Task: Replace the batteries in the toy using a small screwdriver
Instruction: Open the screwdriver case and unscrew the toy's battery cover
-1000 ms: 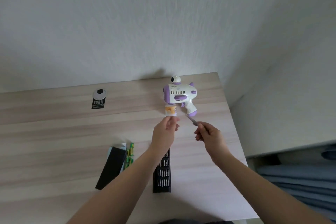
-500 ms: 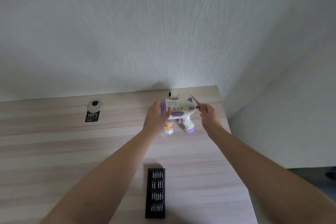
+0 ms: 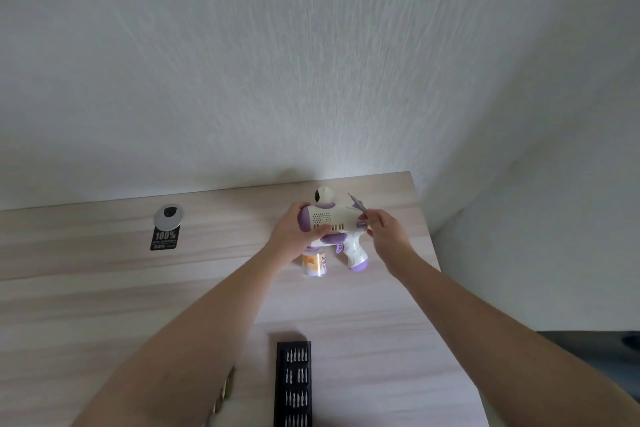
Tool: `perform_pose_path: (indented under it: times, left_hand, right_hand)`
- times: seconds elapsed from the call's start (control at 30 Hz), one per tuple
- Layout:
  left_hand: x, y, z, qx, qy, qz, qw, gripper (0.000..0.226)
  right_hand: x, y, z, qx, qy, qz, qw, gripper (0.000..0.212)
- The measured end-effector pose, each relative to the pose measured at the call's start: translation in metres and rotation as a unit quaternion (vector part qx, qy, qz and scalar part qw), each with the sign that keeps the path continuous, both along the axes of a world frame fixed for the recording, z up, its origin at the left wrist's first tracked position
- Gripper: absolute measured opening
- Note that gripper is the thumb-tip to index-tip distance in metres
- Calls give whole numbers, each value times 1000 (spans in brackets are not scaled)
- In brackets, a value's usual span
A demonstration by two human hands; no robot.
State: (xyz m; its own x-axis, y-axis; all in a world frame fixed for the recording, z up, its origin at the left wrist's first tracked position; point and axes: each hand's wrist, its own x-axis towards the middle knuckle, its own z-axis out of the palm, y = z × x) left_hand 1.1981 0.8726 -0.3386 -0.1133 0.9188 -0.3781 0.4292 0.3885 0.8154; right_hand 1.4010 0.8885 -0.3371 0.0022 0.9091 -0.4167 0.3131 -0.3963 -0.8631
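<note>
A white and purple toy gun (image 3: 341, 224) with a small labelled bottle (image 3: 314, 263) under it sits at the far right of the wooden table (image 3: 104, 288). My left hand (image 3: 294, 230) grips the toy's front end, thumb on its vented side. My right hand (image 3: 384, 232) pinches a small grey screwdriver (image 3: 358, 204), whose tip points up and away, right beside the toy's rear. A black tray of screwdriver bits (image 3: 293, 385) lies near me between my forearms.
A round grey cable grommet (image 3: 168, 216) with a black tag (image 3: 164, 240) sits at the table's back left. Green batteries (image 3: 223, 392) peek out beside my left forearm. The table's right edge runs close to my right arm, with a wall behind.
My left hand went from the bottle to a grip on the toy's front. My right hand rose with the screwdriver from below the handle to the toy's rear. The view tilted up.
</note>
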Motion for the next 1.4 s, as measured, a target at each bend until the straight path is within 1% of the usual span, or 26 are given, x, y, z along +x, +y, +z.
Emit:
perform_pose_path:
  times: [0.13, 0.23, 0.33, 0.43, 0.53, 0.63, 0.8, 0.87, 0.97, 1.0, 1.1, 1.17, 1.27, 1.33, 1.4]
  left_hand:
    - [1, -19, 0, 23, -4, -21, 1000, 77]
    - [3, -37, -2, 54, 8, -55, 997, 77]
    - [4, -53, 0, 88, 20, -95, 991, 83]
    - [3, -68, 1, 90, 29, -129, 987, 88]
    - [-1, -80, 5, 85, 61, -165, 981, 92]
    - [-8, -85, 12, 81, 108, -204, 970, 96]
    - [-15, -91, 24, 77, 175, -253, 948, 87]
    - [-14, -100, 28, 77, 178, -249, 949, 86]
    - [-9, -116, 33, 76, 152, -224, 960, 100]
    - [-6, -122, 34, 69, 145, -207, 965, 100]
    - [4, -129, 29, 89, 144, -144, 975, 89]
    - [5, -131, 22, 112, 156, -131, 973, 91]
    - [4, -131, 17, 121, 183, -142, 965, 92]
    - [3, -132, 15, 144, 187, -144, 961, 89]
    - [2, -135, 16, 173, 188, -151, 955, 82]
  right_hand:
    - [6, -27, 11, 12, 13, -5, 1000, 26]
    - [10, -55, 24, 26, 16, -6, 1000, 23]
    - [13, -82, 36, 36, 13, 1, 999, 23]
    - [17, -107, 36, 29, 18, 6, 999, 29]
    - [18, -127, 31, 32, 23, 5, 999, 33]
    - [15, -144, 28, 14, 33, 2, 999, 38]
    - [10, -171, 31, 19, 64, 26, 997, 36]
    - [12, -179, 32, 25, 70, 31, 997, 33]
    - [15, -188, 31, 29, 64, 43, 997, 29]
    - [17, -191, 32, 29, 60, 50, 997, 27]
    - [21, -194, 37, 29, 41, 68, 996, 25]
    - [22, -194, 39, 35, 21, 66, 997, 21]
    - [21, -193, 44, 43, 27, 8, 999, 17]
    - [22, -193, 53, 61, 24, -18, 998, 15]
    - [23, -191, 62, 74, 1, -14, 997, 13]
